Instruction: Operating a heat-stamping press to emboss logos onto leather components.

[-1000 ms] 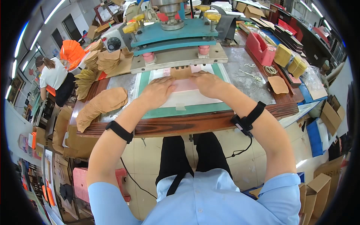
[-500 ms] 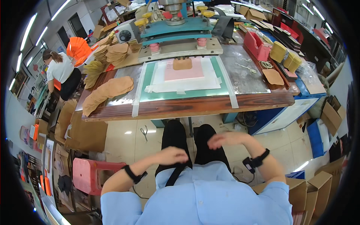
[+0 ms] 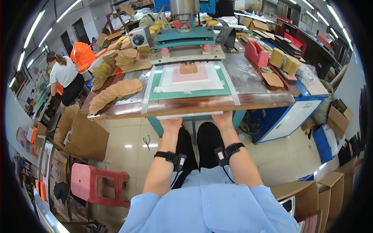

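Observation:
Both forearms reach forward to the table's front edge. My left hand [image 3: 171, 124] and my right hand [image 3: 223, 120] are at a pale, flat strip [image 3: 190, 115] just under that edge. The fingers of both are hidden beneath the tabletop, so their grip does not show. Above them on the table [image 3: 190, 104] lies a green mat [image 3: 157, 80] with white paper [image 3: 168, 79] and a pink sheet [image 3: 194, 78] on it. A tan leather-like piece [image 3: 189, 69] rests at the sheet's far side, close to the press [image 3: 186, 56].
Overlapping tan pieces [image 3: 116, 94] lie at the table's left, with more stacks [image 3: 126, 57] behind. To the right are a red bin [image 3: 256, 53], yellow blocks [image 3: 277, 57] and a single tan piece [image 3: 273, 80]. A red stool [image 3: 87, 182] stands lower left; a person [image 3: 64, 75] works far left.
My hands have moved forward from above my lap to beneath the table's front edge. The pale strip now shows there. The tan piece stays by the press.

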`<state>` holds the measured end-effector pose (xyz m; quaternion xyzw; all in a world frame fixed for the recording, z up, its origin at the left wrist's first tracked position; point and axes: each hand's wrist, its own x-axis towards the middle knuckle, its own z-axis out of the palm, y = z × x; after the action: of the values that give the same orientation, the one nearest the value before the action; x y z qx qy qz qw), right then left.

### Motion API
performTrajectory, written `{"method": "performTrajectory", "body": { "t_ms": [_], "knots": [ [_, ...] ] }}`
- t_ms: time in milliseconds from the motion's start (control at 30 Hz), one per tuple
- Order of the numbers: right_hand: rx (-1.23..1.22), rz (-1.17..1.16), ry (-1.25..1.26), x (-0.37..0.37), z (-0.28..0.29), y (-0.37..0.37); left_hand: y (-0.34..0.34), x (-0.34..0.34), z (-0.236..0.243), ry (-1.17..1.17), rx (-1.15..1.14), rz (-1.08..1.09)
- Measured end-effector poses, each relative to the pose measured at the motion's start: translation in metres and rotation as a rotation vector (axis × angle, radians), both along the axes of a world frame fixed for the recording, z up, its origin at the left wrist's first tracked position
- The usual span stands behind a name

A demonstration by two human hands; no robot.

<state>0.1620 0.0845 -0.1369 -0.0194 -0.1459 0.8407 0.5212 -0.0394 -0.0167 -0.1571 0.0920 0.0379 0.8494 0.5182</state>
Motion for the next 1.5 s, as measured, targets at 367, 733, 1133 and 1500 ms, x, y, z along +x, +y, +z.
{"method": "performTrajectory", "body": {
  "t_ms": [367, 733, 1133, 1500],
  "knots": [
    [-0.199, -0.055, -0.016, 0.001, 0.012, -0.003, -0.003, -0.003, 0.013, 0.053, -0.076, -0.035],
    [-0.229, -0.042, 0.033, -0.001, 0.002, 0.005, -0.011, 0.004, 0.024, 0.127, -0.181, 0.005],
    [-0.286, -0.011, 0.066, 0.000, 0.017, -0.006, -0.009, -0.008, 0.013, 0.132, -0.199, 0.006],
    [-0.326, -0.041, 0.002, 0.001, 0.022, -0.011, -0.010, -0.010, 0.010, 0.073, -0.197, -0.016]
  ]
}}
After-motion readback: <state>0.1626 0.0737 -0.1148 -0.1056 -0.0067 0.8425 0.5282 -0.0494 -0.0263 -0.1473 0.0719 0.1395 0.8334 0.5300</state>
